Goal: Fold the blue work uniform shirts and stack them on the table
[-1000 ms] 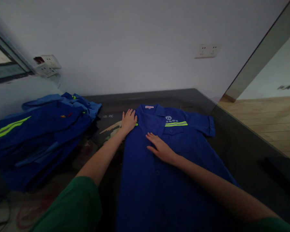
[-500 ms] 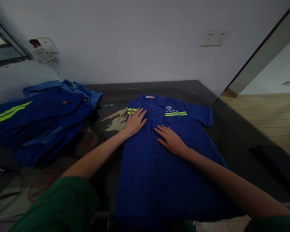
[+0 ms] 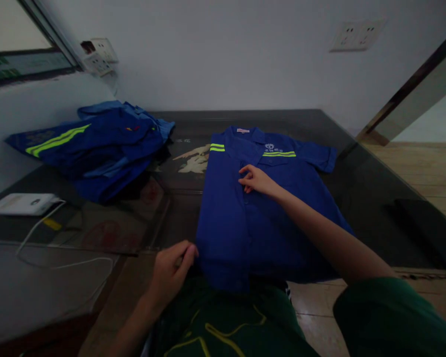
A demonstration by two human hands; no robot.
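Observation:
A blue short-sleeved work shirt (image 3: 226, 213) lies front up on the dark table, its left side folded inward in a straight line. It has yellow-green reflective strips and a white gear logo on the chest. My left hand (image 3: 173, 267) is closed at the shirt's lower left edge, thumb pressed to the fingers, pinching the cloth there. Over the button front, just below the collar opening, is my right hand (image 3: 258, 179). Its fingers are bent, with a gap between index finger and thumb; no cloth shows between them.
A heap of blue work clothes (image 3: 111, 144) lies at the left of the table (image 3: 301, 119). In front of it are a white phone (image 3: 24, 204) and its cable. A flat black object (image 3: 427, 230) lies at the right. Sockets (image 3: 358, 36) are on the wall behind.
My left hand has left the upper chest and come down to the shirt's lower left edge. My right hand has lifted from flat to bent fingers. The view has shifted.

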